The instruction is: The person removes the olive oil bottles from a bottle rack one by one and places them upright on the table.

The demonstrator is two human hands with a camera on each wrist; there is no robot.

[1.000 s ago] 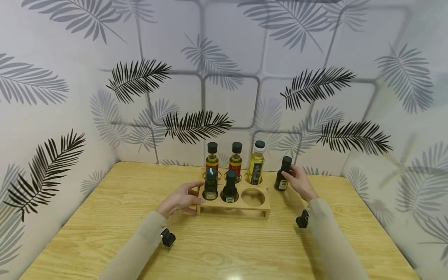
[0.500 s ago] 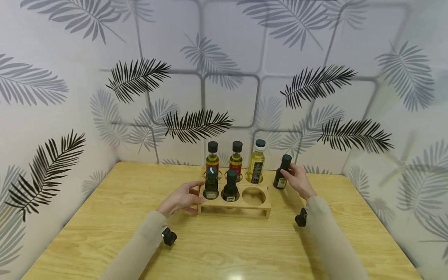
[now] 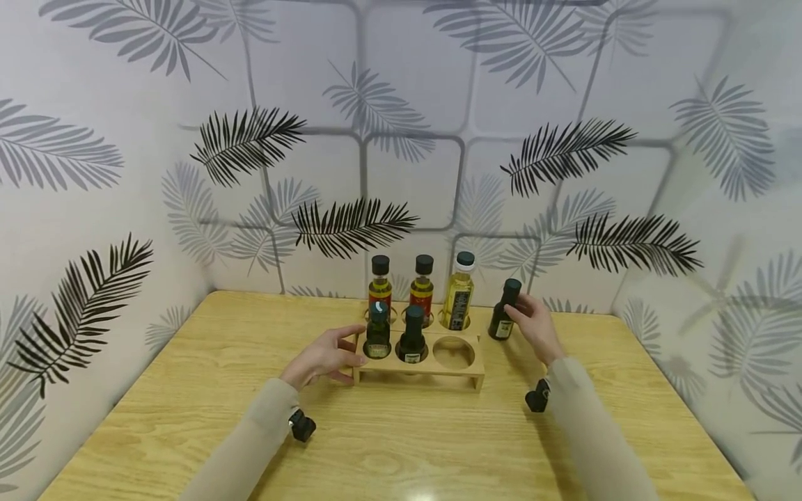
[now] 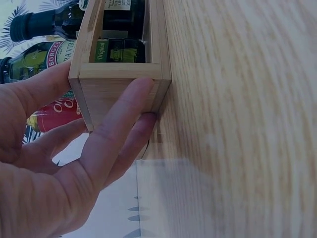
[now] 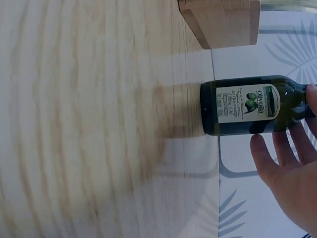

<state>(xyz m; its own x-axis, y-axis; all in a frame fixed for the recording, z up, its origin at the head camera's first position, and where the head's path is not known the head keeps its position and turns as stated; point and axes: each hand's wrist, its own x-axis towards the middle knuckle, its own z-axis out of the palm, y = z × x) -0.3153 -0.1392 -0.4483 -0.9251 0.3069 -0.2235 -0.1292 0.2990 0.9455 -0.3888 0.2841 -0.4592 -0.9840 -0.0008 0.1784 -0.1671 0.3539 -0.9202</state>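
My right hand (image 3: 535, 323) grips a dark olive oil bottle (image 3: 501, 323) by its upper part, just right of the wooden bottle rack (image 3: 416, 363). In the right wrist view the bottle (image 5: 247, 106) shows its "Olivoilà" label, its base close over the tabletop. My left hand (image 3: 326, 355) holds the rack's left end, its fingers spread over the end panel (image 4: 111, 94). Two dark bottles stand in the rack's front row, a left one (image 3: 378, 334) and a middle one (image 3: 412, 337). The front right hole (image 3: 454, 353) holds nothing.
In the rack's back row stand two red-labelled oil bottles, one left (image 3: 379, 287) and one middle (image 3: 422, 289), and a pale yellow oil bottle (image 3: 459, 296) at right. A leaf-patterned wall (image 3: 413, 181) rises behind the wooden table (image 3: 401, 438).
The olive oil bottle in my right hand has shifted very slightly left. My left hand and the rack stay where they were.
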